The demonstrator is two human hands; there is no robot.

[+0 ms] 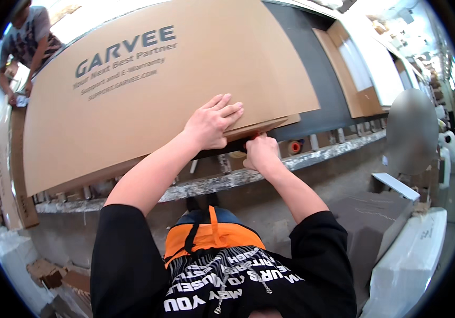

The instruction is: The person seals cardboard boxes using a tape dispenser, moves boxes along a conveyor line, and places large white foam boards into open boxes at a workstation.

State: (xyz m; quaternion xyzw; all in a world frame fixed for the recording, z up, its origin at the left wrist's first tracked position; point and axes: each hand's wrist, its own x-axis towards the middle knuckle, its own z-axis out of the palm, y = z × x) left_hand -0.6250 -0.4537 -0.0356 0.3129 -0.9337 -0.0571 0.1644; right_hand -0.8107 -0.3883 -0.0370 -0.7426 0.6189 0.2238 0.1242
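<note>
A large brown cardboard box (185, 69) with dark print lies flat across the roller line in front of me. My left hand (214, 123) rests on its top panel near the right end of the near edge, fingers stretched out and holding nothing. Just right of it, my right hand (262, 152) is closed at the box's near side, below the top panel. A bit of red and black shows at its fingers, but most of what it grips is hidden. A red-orange ring-shaped roll (295, 147) sits just right of that hand, below the box.
Beneath the box runs a conveyor with a pale, scuffed front rail (217, 183). To the right lie a dark flat surface (296, 58) and an opened carton (362, 100). A co-worker (28, 42) stands far left. Behind me at right are a grey box (368, 217) and white-wrapped package (408, 259).
</note>
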